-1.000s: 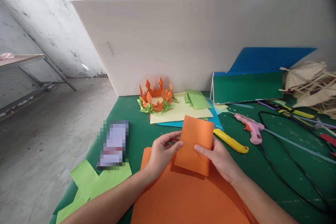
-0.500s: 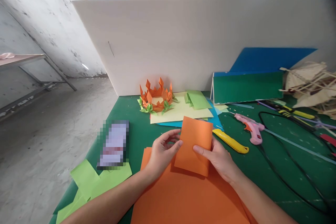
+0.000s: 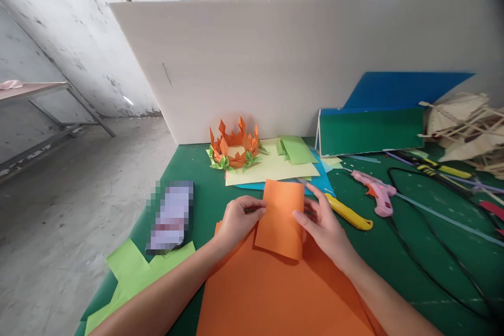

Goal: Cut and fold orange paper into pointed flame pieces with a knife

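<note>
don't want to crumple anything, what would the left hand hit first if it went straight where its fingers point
The small orange paper, which the left hand seems to pinch at its left edge. Beyond it, the right hand looks next, though depth is hard to judge.

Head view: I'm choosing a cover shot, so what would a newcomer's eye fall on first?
The small orange paper between the left hand and right hand likely comes first. Next is the spiky orange crown with green leaves, behind it near the white board. The pink glue gun, right, on the green tabletop, stands out too.
</note>
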`<state>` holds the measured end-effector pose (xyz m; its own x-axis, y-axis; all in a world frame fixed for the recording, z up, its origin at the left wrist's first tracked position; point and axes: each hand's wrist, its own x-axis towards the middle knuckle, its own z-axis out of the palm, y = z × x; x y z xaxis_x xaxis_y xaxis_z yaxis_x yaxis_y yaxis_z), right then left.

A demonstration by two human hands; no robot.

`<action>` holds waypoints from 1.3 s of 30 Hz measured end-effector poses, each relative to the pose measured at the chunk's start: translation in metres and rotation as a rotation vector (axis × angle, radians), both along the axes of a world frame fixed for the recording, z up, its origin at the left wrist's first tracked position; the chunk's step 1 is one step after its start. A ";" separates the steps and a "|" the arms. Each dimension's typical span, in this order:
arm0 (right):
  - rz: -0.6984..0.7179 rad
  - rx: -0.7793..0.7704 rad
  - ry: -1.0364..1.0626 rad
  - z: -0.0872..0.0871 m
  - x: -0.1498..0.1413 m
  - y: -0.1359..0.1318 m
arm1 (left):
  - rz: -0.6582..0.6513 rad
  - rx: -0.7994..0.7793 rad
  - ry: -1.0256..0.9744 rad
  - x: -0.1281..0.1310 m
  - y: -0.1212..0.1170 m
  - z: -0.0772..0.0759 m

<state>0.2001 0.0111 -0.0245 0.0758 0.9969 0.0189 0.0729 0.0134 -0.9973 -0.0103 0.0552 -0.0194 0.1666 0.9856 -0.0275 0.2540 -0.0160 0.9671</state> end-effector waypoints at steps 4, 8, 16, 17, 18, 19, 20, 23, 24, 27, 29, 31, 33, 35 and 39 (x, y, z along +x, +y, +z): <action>-0.011 0.323 -0.529 0.000 0.007 0.001 | -0.024 0.050 0.148 -0.006 0.007 -0.002; 0.269 0.431 -0.787 0.004 0.008 -0.002 | -0.049 0.045 0.205 -0.007 0.009 -0.003; 0.454 0.460 -0.926 0.004 0.005 -0.002 | -0.092 0.064 0.251 -0.008 0.010 -0.006; 0.465 0.466 -0.934 0.004 0.005 -0.002 | -0.095 0.068 0.256 -0.008 0.011 -0.006; 0.474 0.472 -0.943 0.005 0.005 -0.001 | -0.100 0.071 0.263 -0.008 0.011 -0.007; 0.481 0.478 -0.952 0.006 0.005 -0.001 | -0.104 0.075 0.273 -0.008 0.012 -0.007; 0.489 0.481 -0.962 0.007 0.006 -0.001 | -0.110 0.079 0.284 -0.008 0.012 -0.007; 0.530 0.490 -0.983 0.011 0.012 0.001 | -0.125 0.086 0.315 -0.008 0.012 -0.007; 0.549 0.492 -0.981 0.011 0.015 0.001 | -0.128 0.087 0.323 -0.008 0.012 -0.008; 0.611 0.492 -0.941 0.013 0.025 0.003 | -0.132 0.088 0.343 -0.008 0.013 -0.010; 0.658 0.470 -0.898 0.014 0.029 0.004 | -0.134 0.089 0.353 -0.008 0.013 -0.011; 0.703 0.424 -0.842 0.014 0.030 0.003 | -0.135 0.091 0.361 -0.009 0.013 -0.010; 0.730 0.365 -0.780 0.015 0.028 0.001 | -0.134 0.089 0.367 -0.009 0.012 -0.008; 0.740 0.320 -0.737 0.015 0.025 -0.002 | -0.135 0.092 0.375 -0.008 0.010 -0.005; 0.738 0.257 -0.725 0.013 0.021 -0.005 | -0.173 0.181 0.413 -0.006 0.007 -0.003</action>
